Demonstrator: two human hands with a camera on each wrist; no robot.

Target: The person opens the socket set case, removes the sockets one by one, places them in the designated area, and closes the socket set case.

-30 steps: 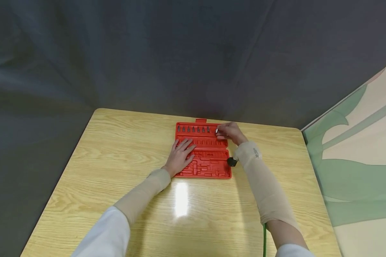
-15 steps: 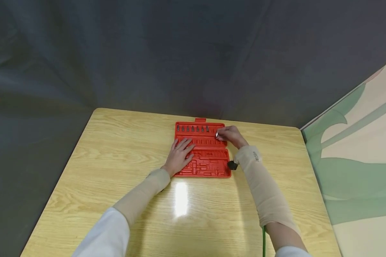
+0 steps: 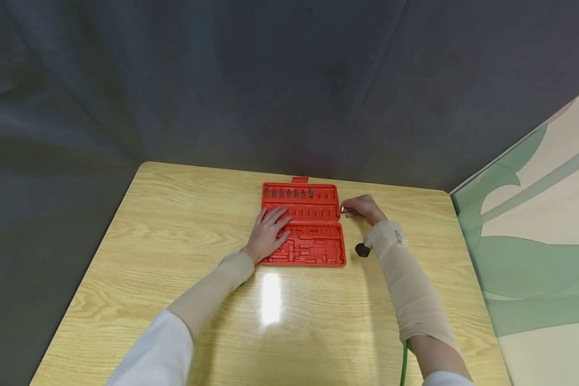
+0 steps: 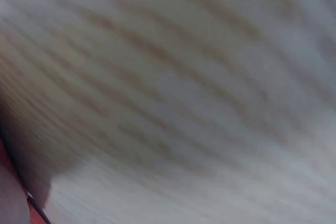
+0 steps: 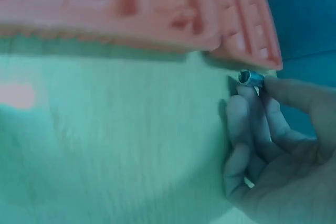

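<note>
Your right hand (image 3: 364, 209) is pinching a small metal socket (image 5: 250, 78) between thumb and fingertips, and you are carrying it just off the right edge of the red tool case (image 3: 303, 225). A second ago that hand was over the case's far right corner, at the end of the top row of bits (image 3: 288, 193); now it is hanging above bare wood beside the case, so the piece is coming out of the tray rather than going into it. In the right wrist view the socket is sitting at your fingertips, close to the case's corner but apart from it, with the other fingers curled under.

Your left hand (image 3: 270, 231) is lying flat on the left half of the open case, fingers spread and straight, gripping nothing, and it has not shifted over the last second. To my eye it is bracing the case while the other hand is pulling the piece free. The left wrist view is showing only blurred wood grain, so it adds nothing about that hand.

The case is resting open near the far middle of the wooden table (image 3: 149, 252). A small black piece, the wrist camera by the look of it, (image 3: 362, 250) is showing by your right wrist, and a green cable (image 3: 403, 364) is trailing from under your right sleeve.
</note>
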